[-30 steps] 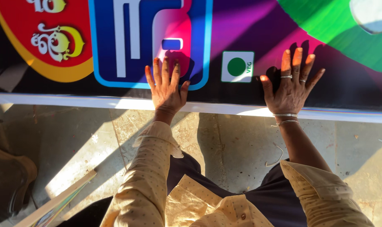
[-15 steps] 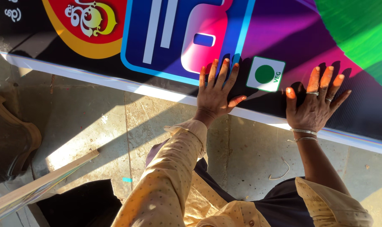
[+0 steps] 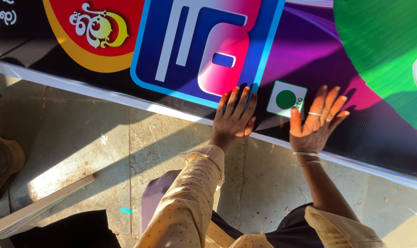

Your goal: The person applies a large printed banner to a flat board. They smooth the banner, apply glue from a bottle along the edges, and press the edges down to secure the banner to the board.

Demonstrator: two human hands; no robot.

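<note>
A large glossy printed banner (image 3: 309,55) lies flat on a concrete floor, with a dark purple ground, a blue-and-pink emblem, a red-and-yellow circle and a green shape. My left hand (image 3: 235,118) presses palm-down on the banner's near edge, fingers close together, just below the emblem. My right hand (image 3: 316,123) lies flat to the right of it, fingers spread, with rings and wrist bangles, beside a small white square bearing a green dot (image 3: 286,98). Neither hand holds anything. Cream dotted sleeves cover both arms.
The banner's white lower edge (image 3: 126,102) runs diagonally across the cracked concrete floor (image 3: 103,151). A pale long strip or board (image 3: 38,206) lies at lower left. A brown object (image 3: 2,160) sits at the left edge. Dark cloth (image 3: 66,232) lies at the bottom left.
The view has shifted and tilted, so the banner edge now slopes down to the right. Both hands slid along the banner and now sit closer together, the left hand's fingers drawn closer.
</note>
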